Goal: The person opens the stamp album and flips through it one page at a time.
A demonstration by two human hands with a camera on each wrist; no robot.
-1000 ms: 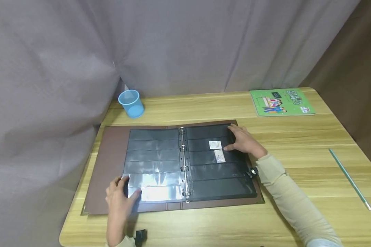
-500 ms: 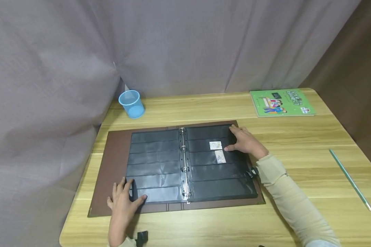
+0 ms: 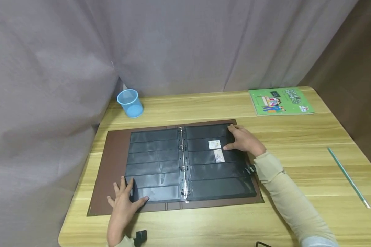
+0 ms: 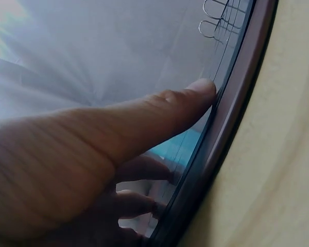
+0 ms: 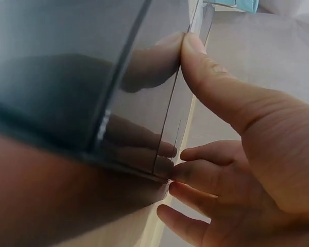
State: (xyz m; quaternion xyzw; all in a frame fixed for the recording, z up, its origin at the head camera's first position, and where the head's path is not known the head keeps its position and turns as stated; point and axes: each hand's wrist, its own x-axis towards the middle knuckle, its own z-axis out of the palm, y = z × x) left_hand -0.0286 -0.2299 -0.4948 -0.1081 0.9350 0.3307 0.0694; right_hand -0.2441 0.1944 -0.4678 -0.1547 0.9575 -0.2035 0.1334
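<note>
A brown ring-bound stamp album (image 3: 112,164) lies open, its black pocket pages held by a metal ring spine (image 3: 183,168). On the left page (image 3: 154,156) my left hand (image 3: 123,202) rests at the lower outer corner, fingers spread and thumb along the bottom edge. My right hand (image 3: 244,140) lies over the outer side of the right page (image 3: 221,188), thumb and fingers apart. Close to that thumb, two small pale stamps (image 3: 214,144) sit in the pockets, one above the other. In the right wrist view, my thumb (image 5: 208,69) touches the glossy sleeve.
A blue mesh cup (image 3: 133,107) stands at the back left of the wooden table (image 3: 191,106). Toward the back right lies a green book (image 3: 279,102). A green pencil (image 3: 347,176) lies at the right. Grey curtains (image 3: 173,44) hang behind.
The album's left cover and page have shifted slightly rightward, and the bright glare on the page has faded. My left hand's fingers have spread wider. The right hand stays in place.
</note>
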